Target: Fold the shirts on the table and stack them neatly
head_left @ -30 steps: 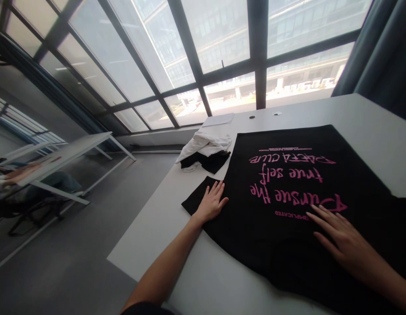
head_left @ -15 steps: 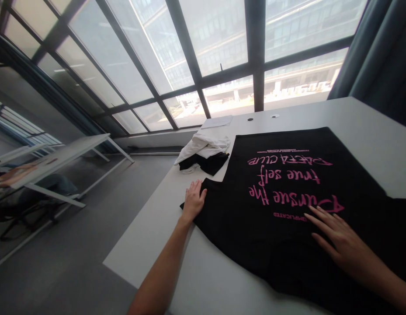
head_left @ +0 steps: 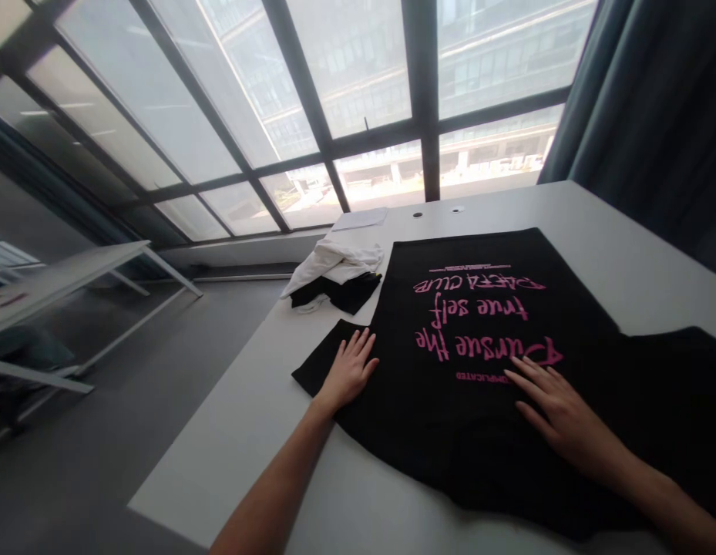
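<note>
A black T-shirt (head_left: 415, 416) with pink lettering lies spread on the white table (head_left: 219, 455), its print upside down to me and its hem at the far side. My left hand (head_left: 347, 371) rests flat on the cloth where the left sleeve meets the body, fingers slightly apart. Near the top line of big pink letters, my right hand (head_left: 557, 401) lies flat with its fingers spread. Neither hand grips the cloth. The right sleeve (head_left: 675, 370) stretches out beyond my right hand.
Crumpled white and black clothes (head_left: 340, 266) lie left of the shirt's hem. Behind them are a flat white sheet (head_left: 361, 219) and two round holes in the tabletop. Windows and a dark curtain (head_left: 640, 139) stand beyond; another table (head_left: 62, 285) is at far left.
My left hand has slid inward from the sleeve toward the shirt's body, and the left sleeve now lies flatter. The view has turned right; my right hand stays by the lettering.
</note>
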`<action>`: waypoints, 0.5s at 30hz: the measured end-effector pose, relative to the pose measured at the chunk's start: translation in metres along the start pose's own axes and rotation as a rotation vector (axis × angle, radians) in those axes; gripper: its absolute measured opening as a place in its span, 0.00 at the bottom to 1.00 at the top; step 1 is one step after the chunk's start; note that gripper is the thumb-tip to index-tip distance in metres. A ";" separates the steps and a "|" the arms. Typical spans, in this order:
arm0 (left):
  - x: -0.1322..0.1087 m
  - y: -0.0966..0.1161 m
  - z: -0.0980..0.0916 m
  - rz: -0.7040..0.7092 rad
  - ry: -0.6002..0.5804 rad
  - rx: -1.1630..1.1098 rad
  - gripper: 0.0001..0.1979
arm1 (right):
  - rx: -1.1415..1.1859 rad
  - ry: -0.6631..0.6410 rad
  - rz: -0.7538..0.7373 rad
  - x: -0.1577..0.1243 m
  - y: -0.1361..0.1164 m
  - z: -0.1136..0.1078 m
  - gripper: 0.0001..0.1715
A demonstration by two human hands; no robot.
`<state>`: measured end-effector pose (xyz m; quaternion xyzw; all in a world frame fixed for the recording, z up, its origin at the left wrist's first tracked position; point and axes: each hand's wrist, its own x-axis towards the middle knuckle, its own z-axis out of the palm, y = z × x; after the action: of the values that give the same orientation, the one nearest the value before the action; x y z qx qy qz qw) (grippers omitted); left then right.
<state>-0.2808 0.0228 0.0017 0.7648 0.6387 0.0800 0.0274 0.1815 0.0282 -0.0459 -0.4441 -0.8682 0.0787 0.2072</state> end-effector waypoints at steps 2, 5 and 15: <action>0.000 -0.002 0.005 0.001 -0.002 0.014 0.28 | 0.033 -0.006 0.033 0.003 -0.010 -0.009 0.29; 0.004 -0.006 0.004 0.026 0.085 -0.007 0.26 | 0.144 0.018 0.062 0.009 -0.025 -0.025 0.26; 0.074 0.112 -0.017 0.441 0.121 -0.136 0.24 | -0.035 0.373 0.443 0.009 0.072 -0.095 0.26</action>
<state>-0.1618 0.0743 0.0415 0.8760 0.4498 0.1726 0.0223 0.2708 0.0738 0.0192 -0.6331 -0.6982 0.0243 0.3332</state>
